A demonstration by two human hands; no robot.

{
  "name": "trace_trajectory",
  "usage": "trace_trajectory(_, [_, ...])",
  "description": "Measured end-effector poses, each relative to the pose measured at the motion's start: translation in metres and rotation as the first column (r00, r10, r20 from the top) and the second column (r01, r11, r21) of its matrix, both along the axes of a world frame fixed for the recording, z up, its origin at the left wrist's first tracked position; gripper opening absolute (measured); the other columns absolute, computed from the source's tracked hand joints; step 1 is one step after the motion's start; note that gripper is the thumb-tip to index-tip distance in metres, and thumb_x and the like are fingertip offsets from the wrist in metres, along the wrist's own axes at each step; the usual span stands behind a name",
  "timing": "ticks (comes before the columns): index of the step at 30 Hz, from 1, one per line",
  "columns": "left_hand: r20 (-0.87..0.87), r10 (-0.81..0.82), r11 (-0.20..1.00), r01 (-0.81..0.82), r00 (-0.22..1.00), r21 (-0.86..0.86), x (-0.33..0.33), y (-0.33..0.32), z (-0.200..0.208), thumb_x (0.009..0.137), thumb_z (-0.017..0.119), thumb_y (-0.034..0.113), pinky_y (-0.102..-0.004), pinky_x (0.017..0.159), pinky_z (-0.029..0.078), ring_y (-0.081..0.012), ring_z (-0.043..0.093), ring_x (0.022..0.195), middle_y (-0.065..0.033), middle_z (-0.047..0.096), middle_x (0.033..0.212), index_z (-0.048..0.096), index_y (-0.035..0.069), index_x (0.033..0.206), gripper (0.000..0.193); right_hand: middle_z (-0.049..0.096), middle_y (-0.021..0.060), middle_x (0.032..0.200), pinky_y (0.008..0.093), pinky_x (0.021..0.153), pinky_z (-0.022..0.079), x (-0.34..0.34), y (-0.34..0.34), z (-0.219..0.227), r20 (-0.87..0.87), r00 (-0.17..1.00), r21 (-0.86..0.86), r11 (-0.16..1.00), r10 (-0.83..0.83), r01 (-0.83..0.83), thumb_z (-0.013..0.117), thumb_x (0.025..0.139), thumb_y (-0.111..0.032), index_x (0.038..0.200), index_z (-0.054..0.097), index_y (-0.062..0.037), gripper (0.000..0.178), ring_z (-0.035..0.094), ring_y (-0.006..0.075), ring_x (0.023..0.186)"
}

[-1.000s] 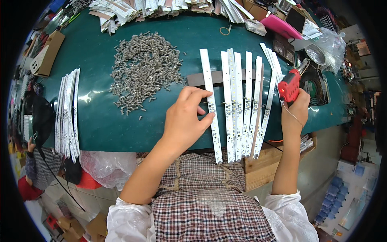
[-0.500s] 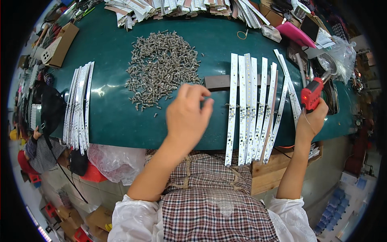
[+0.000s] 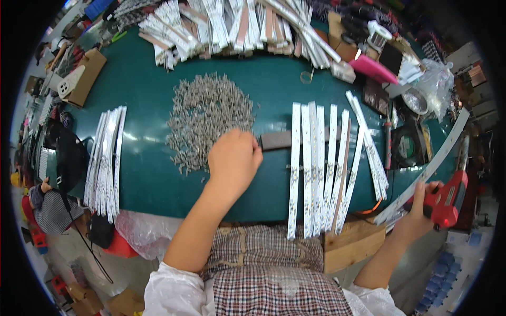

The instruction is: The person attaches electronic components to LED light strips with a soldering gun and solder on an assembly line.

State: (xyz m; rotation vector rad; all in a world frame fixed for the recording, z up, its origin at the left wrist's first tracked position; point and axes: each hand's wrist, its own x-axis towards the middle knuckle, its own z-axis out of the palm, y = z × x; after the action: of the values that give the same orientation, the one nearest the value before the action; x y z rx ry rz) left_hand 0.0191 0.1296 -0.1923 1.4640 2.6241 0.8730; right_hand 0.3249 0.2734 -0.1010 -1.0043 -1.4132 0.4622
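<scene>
My left hand is closed at the near right edge of a pile of small metal pins or screws; whatever its fingertips hold is hidden. Far to the right, my right hand grips a red pistol-grip soldering gun. A long pale LED strip passes behind its fingers and looks held in the same hand. Between my hands, several white LED strips lie side by side across a dark bar, their near ends past the table edge.
Another row of strips lies at the left. Loose strips are heaped at the far side of the green table. A solder spool, a pink item and a round metal tin stand at the back right.
My right hand has swung right and nearer with the soldering gun, and a strip now shows at it. My left hand has closed beside the pile. The view has tilted up.
</scene>
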Motion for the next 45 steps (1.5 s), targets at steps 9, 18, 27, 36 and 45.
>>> trace_trajectory(9, [0.023, 0.067, 0.997, -0.068, 0.997, 0.041, 0.008, -0.010, 0.015, 0.067, 0.068, 0.015, -0.0385, 0.060, 0.050, -0.0266, 0.061, 0.063, -0.0078, 0.060, 0.068, 0.062, 0.007, 0.069, 0.011, 0.053, 0.0064, 0.107, 0.0264, 0.080, 0.047, -0.020, -0.057, 0.020, -0.201, 0.923, -0.323, 0.867, 0.329, -0.380, 0.067, 0.073, 0.013, 0.120, 0.049, -0.0028, 0.054, 0.056, 0.0124, 0.092])
trace_trajectory(18, [0.820, -0.240, 0.956, -0.019, 0.520, 0.292, 0.026, -0.027, 0.048, 0.084, 0.069, 0.005, -0.0225, 0.062, 0.051, -0.0074, 0.062, 0.069, -0.0029, 0.068, 0.081, 0.070, 0.001, 0.099, 0.016, 0.054, 0.0046, 0.102, 0.0241, 0.072, 0.048, -0.056, -0.086, 0.012, -0.390, 0.827, -0.567, 0.602, 0.405, -0.562, 0.072, 0.074, 0.012, 0.120, 0.048, -0.0030, 0.054, 0.057, 0.0103, 0.084])
trace_trajectory(27, [0.923, -0.355, 0.932, -0.128, -0.147, 0.338, 0.065, -0.021, 0.064, 0.088, 0.069, 0.006, -0.0291, 0.073, 0.060, -0.0203, 0.071, 0.084, -0.0183, 0.070, 0.099, 0.064, -0.005, 0.109, 0.025, 0.052, 0.0032, 0.099, 0.0226, 0.074, 0.048, -0.066, -0.091, 0.002, -0.320, 0.777, -0.612, 0.507, 0.543, -0.607, 0.069, 0.081, 0.010, 0.120, 0.046, -0.0022, 0.047, 0.057, 0.0078, 0.086])
trace_trajectory(36, [0.923, -0.373, 0.926, -0.090, -0.095, 0.365, 0.075, -0.022, 0.051, 0.088, 0.071, 0.010, -0.0259, 0.070, 0.055, -0.0145, 0.067, 0.079, -0.0127, 0.071, 0.092, 0.069, -0.004, 0.103, 0.021, 0.055, 0.0024, 0.094, 0.0216, 0.069, 0.048, -0.067, -0.093, -0.001, -0.336, 0.751, -0.637, 0.450, 0.568, -0.625, 0.069, 0.083, 0.006, 0.119, 0.045, -0.0020, 0.044, 0.057, 0.0070, 0.080])
trace_trajectory(45, [0.911, -0.396, 0.917, -0.098, -0.113, 0.387, 0.077, -0.020, 0.047, 0.087, 0.072, 0.011, -0.0263, 0.069, 0.055, -0.0139, 0.065, 0.077, -0.0100, 0.070, 0.089, 0.069, -0.003, 0.102, 0.021, 0.058, 0.0028, 0.088, 0.0214, 0.066, 0.047, -0.068, -0.092, -0.003, -0.343, 0.737, -0.631, 0.439, 0.582, -0.640, 0.071, 0.082, 0.003, 0.119, 0.046, -0.0015, 0.045, 0.057, 0.0069, 0.076])
